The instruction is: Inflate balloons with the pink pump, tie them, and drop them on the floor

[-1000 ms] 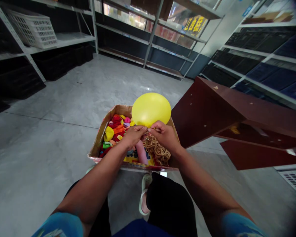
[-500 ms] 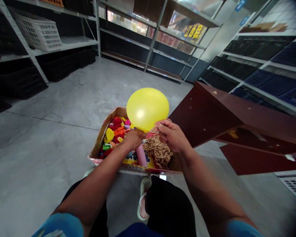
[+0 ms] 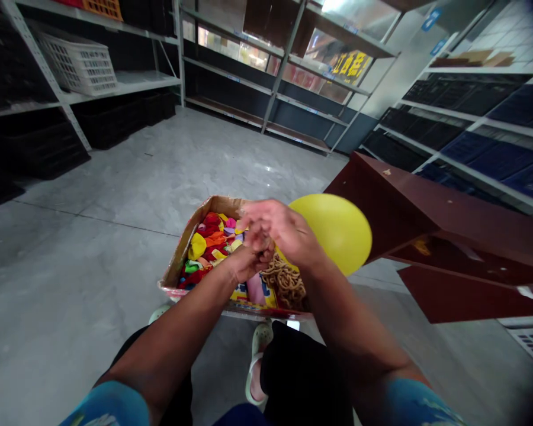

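An inflated yellow balloon (image 3: 337, 231) hangs to the right of my hands, above the right end of a cardboard box (image 3: 180, 260). My right hand (image 3: 278, 228) is blurred, its fingers curled near the balloon's neck. Just below it, my left hand (image 3: 246, 260) is pinched closed against the right hand, apparently on the hidden neck. The box holds several uninflated coloured balloons (image 3: 208, 236), a pile of tan rubber bands (image 3: 288, 281) and a pink tube (image 3: 256, 290).
A dark red wooden shelf unit (image 3: 426, 231) lies tilted on the floor at the right. Metal shelving lines the walls, with a white basket (image 3: 77, 62) at upper left. Grey concrete floor (image 3: 93, 236) surrounds the box. My knees and a pale shoe (image 3: 257, 355) are below.
The yellow balloon has swung from above the box centre down to the right. My right hand has moved left and over my left hand, near the neck.
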`<state>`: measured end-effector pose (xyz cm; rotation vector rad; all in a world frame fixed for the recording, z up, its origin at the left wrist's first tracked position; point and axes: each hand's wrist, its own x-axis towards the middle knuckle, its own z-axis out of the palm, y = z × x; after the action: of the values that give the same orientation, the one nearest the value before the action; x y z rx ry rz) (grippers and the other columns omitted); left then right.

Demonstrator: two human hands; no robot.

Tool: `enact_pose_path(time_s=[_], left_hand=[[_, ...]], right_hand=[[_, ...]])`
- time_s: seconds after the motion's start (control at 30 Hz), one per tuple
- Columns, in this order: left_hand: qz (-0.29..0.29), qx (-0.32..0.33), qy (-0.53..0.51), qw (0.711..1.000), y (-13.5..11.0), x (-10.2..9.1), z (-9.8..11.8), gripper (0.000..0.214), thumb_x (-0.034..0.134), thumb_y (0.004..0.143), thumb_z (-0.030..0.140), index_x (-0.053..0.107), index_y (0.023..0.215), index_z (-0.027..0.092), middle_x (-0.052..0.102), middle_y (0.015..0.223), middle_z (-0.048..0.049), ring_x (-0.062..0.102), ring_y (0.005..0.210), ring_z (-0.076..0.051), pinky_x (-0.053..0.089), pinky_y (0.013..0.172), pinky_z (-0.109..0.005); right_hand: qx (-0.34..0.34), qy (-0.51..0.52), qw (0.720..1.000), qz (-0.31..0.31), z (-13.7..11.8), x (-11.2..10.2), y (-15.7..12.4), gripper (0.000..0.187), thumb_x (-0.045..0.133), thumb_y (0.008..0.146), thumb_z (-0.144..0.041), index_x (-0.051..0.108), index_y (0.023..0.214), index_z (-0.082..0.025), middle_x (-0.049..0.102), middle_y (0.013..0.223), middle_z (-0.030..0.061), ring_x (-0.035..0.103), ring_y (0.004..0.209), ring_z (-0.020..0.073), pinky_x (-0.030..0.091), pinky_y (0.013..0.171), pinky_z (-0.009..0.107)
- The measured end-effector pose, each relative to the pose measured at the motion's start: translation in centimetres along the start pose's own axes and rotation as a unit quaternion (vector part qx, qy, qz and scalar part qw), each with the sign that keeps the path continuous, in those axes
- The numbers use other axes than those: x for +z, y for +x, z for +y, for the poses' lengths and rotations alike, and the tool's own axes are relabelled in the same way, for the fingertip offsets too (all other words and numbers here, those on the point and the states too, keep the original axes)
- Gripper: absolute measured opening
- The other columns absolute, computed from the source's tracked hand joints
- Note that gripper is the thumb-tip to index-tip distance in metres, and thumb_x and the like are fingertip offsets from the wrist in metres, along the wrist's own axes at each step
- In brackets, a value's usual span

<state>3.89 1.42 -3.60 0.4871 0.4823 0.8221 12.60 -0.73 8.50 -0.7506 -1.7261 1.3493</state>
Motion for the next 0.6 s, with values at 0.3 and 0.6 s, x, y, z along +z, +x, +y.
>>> enact_pose_path(time_s=[0.3, 0.6], left_hand=[[-0.062, 0.034, -0.056, 0.996, -1.5, 0.4, 2.3, 0.021, 0.062, 0.077, 0.025, 0.048, 0.067, 0.013, 0.033, 0.057, 0.004, 0.029, 0.046, -0.003, 0.019, 0.038, -0.014], [-0.071, -0.025, -0.155, 0.985, -1.2, 0.5, 2.8, 0.014, 0.051, 0.079, 0.014, 0.044, 0.067, 0.013, 0.029, 0.057, 0.0038, 0.03, 0.044, -0.004, 0.019, 0.036, -0.012]], right_hand=[[0.222, 0.067, 0.959, 0.163, 8.4, -3.0, -7.1, 0.03, 0.061, 0.079, -0.047, 0.056, 0.067, -0.02, 0.054, 0.055, -0.0038, 0.045, 0.042, 0.0076, 0.033, 0.041, 0.021], [0.132, 0.232, 0.94, 0.213, 14.8, -1.1, -1.4, 0.022, 0.068, 0.059, -0.023, 0.062, 0.08, -0.022, 0.065, 0.076, -0.0007, 0.057, 0.062, 0.013, 0.049, 0.056, 0.024]])
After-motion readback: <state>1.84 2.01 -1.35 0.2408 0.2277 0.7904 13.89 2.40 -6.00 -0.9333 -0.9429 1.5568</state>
